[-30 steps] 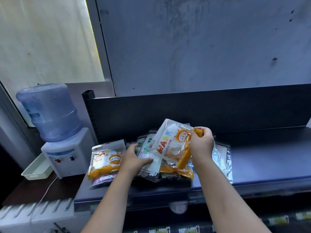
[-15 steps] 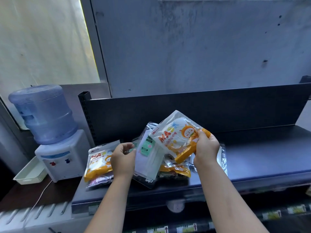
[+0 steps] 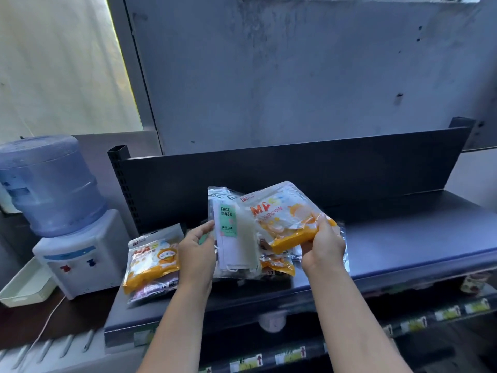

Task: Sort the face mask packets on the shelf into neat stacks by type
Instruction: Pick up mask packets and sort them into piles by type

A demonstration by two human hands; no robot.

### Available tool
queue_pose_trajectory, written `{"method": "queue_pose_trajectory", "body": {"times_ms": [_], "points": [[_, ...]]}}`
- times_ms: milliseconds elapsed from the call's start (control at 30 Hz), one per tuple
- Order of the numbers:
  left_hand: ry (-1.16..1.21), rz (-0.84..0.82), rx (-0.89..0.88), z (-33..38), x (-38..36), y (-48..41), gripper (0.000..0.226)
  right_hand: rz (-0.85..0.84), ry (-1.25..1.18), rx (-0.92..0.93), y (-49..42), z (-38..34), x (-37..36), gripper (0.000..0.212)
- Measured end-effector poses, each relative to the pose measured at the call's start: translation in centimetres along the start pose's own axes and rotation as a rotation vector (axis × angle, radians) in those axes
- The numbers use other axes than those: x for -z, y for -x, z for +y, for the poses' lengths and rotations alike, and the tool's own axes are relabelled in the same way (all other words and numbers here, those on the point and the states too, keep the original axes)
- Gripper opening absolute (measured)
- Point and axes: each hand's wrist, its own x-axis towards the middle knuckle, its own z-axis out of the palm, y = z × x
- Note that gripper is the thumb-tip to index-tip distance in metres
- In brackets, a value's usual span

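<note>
Your right hand [image 3: 324,243] grips the orange mask packet [image 3: 282,216] by its lower edge, fingers curled round it, above the shelf [image 3: 403,238]. Your left hand [image 3: 197,247] pinches the left edge of the clear FACE MASK packet [image 3: 236,238], at nine o'clock of the orange one. A small stack [image 3: 152,262] lies at nine o'clock of your left hand, and a loose pile [image 3: 278,266] lies at six o'clock of both held packets.
</note>
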Motion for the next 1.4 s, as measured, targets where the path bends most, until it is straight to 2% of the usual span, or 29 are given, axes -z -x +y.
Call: {"method": "queue_pose_trajectory", "body": {"times_ms": [67,167,300,433,533,633,767,900,1100,1400], "points": [[0.014,-0.007,-0.025,-0.3,-0.4,0.8,0.028,0.014,-0.031,-0.009,-0.4,0.1,0.8,0.012],[0.066,-0.046,-0.032,-0.5,-1.2,1.7,0.034,0.025,-0.020,-0.009,-1.0,-0.5,1.9,0.028],[0.069,-0.139,-0.001,-0.9,-3.4,2.4,0.051,0.022,0.054,0.060,-2.4,-2.3,3.8,0.025],[-0.083,-0.197,-0.032,-1.1,-8.4,3.5,0.072,-0.004,0.041,0.130,-4.9,-5.6,6.2,0.023],[-0.114,-0.233,-0.018,-1.9,-13.6,4.9,0.078,-0.033,0.050,0.128,-7.7,-9.1,8.5,0.023],[-0.110,-0.243,0.005,-3.1,-19.2,6.3,0.075,-0.036,0.073,0.122,-10.7,-13.4,11.1,0.022],[-0.087,-0.230,0.016,-4.8,-27.2,8.5,0.058,-0.012,0.080,0.155,-15.5,-18.8,15.1,0.017],[-0.110,-0.206,0.033,-7.1,-33.1,9.9,0.061,0.031,0.082,0.158,-19.3,-22.2,18.7,0.018],[-0.112,-0.204,0.168,-9.6,-38.6,10.5,0.069,0.118,0.073,0.145,-23.6,-24.9,22.4,0.020],[-0.165,-0.286,0.131,-11.1,-44.9,8.3,0.066,0.224,0.026,0.166,-29.1,-28.1,23.9,0.016]]}}
